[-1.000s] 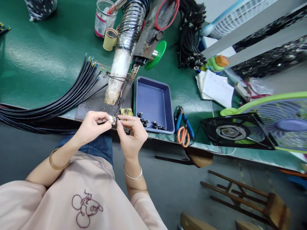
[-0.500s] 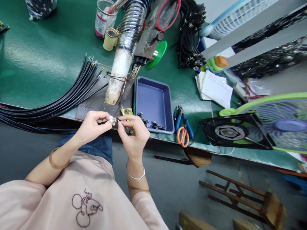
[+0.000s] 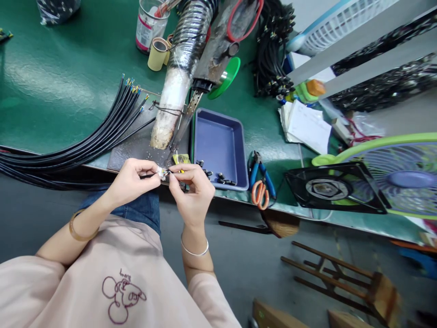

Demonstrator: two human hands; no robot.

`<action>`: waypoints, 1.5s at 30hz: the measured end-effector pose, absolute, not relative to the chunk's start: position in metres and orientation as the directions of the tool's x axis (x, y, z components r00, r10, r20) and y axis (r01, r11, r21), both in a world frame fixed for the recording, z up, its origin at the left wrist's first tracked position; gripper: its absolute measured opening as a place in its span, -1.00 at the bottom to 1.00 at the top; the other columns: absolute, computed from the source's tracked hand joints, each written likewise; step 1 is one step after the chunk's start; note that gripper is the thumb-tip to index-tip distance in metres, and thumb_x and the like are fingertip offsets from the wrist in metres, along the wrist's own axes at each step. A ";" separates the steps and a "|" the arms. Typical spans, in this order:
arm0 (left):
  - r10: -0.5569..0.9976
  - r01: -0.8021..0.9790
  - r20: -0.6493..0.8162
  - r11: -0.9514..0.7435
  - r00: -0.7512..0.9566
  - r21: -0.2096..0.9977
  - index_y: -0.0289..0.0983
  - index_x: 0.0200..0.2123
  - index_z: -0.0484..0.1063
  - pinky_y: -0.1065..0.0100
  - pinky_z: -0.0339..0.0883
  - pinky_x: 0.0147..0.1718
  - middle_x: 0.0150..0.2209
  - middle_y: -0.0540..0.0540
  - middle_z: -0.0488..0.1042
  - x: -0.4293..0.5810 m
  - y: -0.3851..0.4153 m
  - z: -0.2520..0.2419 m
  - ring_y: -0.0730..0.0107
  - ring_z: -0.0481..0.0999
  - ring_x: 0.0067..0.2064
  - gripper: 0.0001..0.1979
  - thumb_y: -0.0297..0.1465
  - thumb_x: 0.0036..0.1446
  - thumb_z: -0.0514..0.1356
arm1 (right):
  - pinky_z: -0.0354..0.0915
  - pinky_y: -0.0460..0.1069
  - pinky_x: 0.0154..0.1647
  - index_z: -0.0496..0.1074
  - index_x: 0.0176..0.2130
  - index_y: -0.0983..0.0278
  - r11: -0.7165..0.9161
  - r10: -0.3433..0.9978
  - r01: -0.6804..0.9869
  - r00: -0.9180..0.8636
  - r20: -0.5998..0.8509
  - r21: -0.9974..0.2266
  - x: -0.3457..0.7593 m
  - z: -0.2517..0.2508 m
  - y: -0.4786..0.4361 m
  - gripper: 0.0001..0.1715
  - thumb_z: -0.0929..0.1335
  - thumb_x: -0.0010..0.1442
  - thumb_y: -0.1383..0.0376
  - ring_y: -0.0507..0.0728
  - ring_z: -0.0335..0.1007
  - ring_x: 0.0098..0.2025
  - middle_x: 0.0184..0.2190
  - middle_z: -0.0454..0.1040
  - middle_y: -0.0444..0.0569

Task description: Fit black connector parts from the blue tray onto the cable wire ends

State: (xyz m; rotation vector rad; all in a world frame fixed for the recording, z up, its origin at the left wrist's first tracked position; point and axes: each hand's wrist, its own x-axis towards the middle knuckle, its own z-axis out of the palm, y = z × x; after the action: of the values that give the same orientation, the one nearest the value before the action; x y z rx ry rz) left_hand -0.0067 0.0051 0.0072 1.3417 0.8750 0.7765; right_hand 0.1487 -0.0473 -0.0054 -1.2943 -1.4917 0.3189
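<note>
My left hand [image 3: 133,181] pinches a black cable [image 3: 146,176] close to its end, where a small whitish piece [image 3: 160,172] shows at the fingertips. Thumb and forefinger of my right hand [image 3: 193,189] are closed on a small metal and black connector [image 3: 167,172], which meets the cable end; its exact form is partly hidden by the fingers. Both hands are at the table's front edge, just below the tip of a soldering iron [image 3: 196,98] fixed on the table. A yellow piece [image 3: 181,158] lies behind my right fingers.
A bundle of black cables [image 3: 92,139] with bared coloured wires lies at left. A foil-wrapped hose [image 3: 172,91] hangs over a dark plate [image 3: 128,148]. Right of it stand a blue tray [image 3: 245,155] with several black connectors [image 3: 225,180], blue-handled cutters [image 3: 254,166], orange-handled scissors [image 3: 260,195] and a fan [image 3: 336,187].
My right hand has shifted very slightly to the right, its fingers still at the connector. My left hand keeps its place on the cable. The view has moved a little.
</note>
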 end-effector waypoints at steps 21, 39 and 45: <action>0.871 -0.011 -0.089 0.107 0.482 0.994 -0.34 -0.52 0.52 0.44 0.30 -0.37 -0.53 -0.01 0.45 -0.007 0.007 0.005 0.45 0.40 -0.42 -0.88 -0.41 -0.02 0.23 | 0.51 0.05 -0.22 0.44 -0.37 0.19 0.424 0.786 0.596 0.131 0.604 -0.682 0.149 -0.007 -0.046 -0.82 0.40 0.25 0.43 0.10 0.57 -0.26 -0.32 0.61 -0.12; 0.901 0.049 -0.055 0.037 0.430 0.998 -0.32 -0.52 0.40 0.44 0.16 -0.44 -0.55 0.03 0.33 -0.001 0.005 0.006 0.52 0.27 -0.48 -0.83 -0.36 0.06 0.18 | 0.48 0.04 -0.21 0.43 -0.29 0.17 0.443 0.715 0.664 0.144 0.684 -0.602 0.145 -0.016 -0.045 -0.82 0.41 0.24 0.46 0.09 0.56 -0.24 -0.29 0.60 -0.12; 0.917 0.066 -0.040 0.015 0.397 0.998 -0.31 -0.55 0.35 0.45 0.11 -0.47 -0.56 0.05 0.29 0.001 0.007 0.007 0.55 0.23 -0.50 -0.83 -0.37 0.03 0.15 | 0.49 0.02 -0.18 0.43 -0.28 0.16 0.446 0.684 0.705 0.129 0.718 -0.551 0.143 -0.018 -0.043 -0.78 0.40 0.22 0.50 0.08 0.56 -0.23 -0.28 0.60 -0.11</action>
State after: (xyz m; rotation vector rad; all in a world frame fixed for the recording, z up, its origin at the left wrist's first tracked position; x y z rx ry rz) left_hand 0.0011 0.0072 0.0073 1.3989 0.9577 0.8526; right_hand 0.1430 -0.0431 -0.0183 -1.2524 -1.5713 -0.0239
